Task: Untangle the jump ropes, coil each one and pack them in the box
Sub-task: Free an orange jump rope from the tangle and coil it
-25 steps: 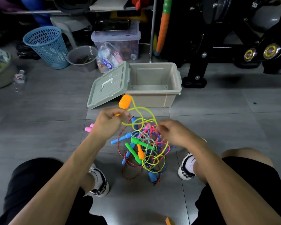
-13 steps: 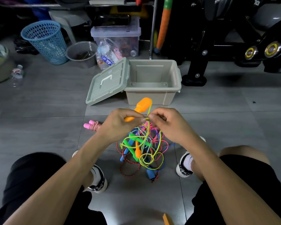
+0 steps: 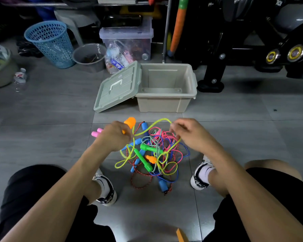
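Hands work at a knot of jump ropes (image 3: 153, 156) on the floor before the open box (image 3: 166, 88): left hand (image 3: 115, 136) grips an orange handle (image 3: 129, 122), right hand (image 3: 191, 135) pinches its yellow cord (image 3: 157, 122). Untangling has barely begun; next, seemingly, comes threading that cord free.

Back there stood a blue mesh basket (image 3: 50, 43), a grey bucket (image 3: 89, 55), and a clear storage tub (image 3: 128, 41) beside an orange pole (image 3: 177, 25).

No readable text

Faint marks on the black exercise machine (image 3: 278, 2) and the clear bin's (image 3: 126, 34) packets stay too blurred to read.
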The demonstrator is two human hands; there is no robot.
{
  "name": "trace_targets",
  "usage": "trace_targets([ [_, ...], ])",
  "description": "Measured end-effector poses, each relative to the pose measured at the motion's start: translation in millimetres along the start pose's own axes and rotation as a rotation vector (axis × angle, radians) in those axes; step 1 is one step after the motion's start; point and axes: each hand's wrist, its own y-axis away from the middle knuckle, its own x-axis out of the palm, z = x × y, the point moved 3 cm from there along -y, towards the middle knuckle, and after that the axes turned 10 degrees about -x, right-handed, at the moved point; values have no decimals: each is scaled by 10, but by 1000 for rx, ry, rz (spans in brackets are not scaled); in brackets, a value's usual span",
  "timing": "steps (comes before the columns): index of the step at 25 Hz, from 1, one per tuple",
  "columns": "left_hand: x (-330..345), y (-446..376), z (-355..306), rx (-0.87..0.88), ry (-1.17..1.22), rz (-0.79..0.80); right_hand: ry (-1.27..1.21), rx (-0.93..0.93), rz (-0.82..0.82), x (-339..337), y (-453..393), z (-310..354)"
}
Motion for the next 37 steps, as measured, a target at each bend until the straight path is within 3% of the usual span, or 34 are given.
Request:
trace_targets([
  [2, 83, 48, -25, 26, -146, 56, -129, -121, -72, -91, 37, 151],
  [6, 103, 247, -296, 340, 283, 81, -109, -230, 83, 31, 101, 293],
  [8, 136, 272, -376, 422, 322, 64, -99, -241, 63, 42, 97, 297],
  [12, 117, 306, -471, 451, 434, -32, -192, -153, 40, 7, 109, 182],
  [15, -29, 264, -405, 403, 637, -105, -194, -46, 158, 86, 100, -6],
  [18, -90, 239, -316, 342, 731, -161, -31, 71, 275, 148, 104, -211],
  [20, -69, 215, -266, 293, 733, -198, 32, 82, 217, 112, 92, -230],
  [22, -42, 119, -167, 147, 629, -226, -15, -9, 16, -2, 74, -101],
  [24, 36, 42, -80, 11, 369, -142, -100, -155, -204, -135, 100, 90],
  [26, 154, 31, -54, -25, 206, -24, -122, -279, -289, -167, 150, 269],
  [28, 197, 49, -91, 16, 154, -2, -77, -316, -274, -124, 168, 356],
  [33, 144, 139, -226, 235, 201, 67, 53, -246, -31, -25, 110, 318],
  [35, 186, 232, -330, 343, 253, 175, 53, -266, -16, -3, 115, 314],
  [37, 178, 312, -411, 434, 325, 160, -8, -231, -32, 17, 93, 264],
])
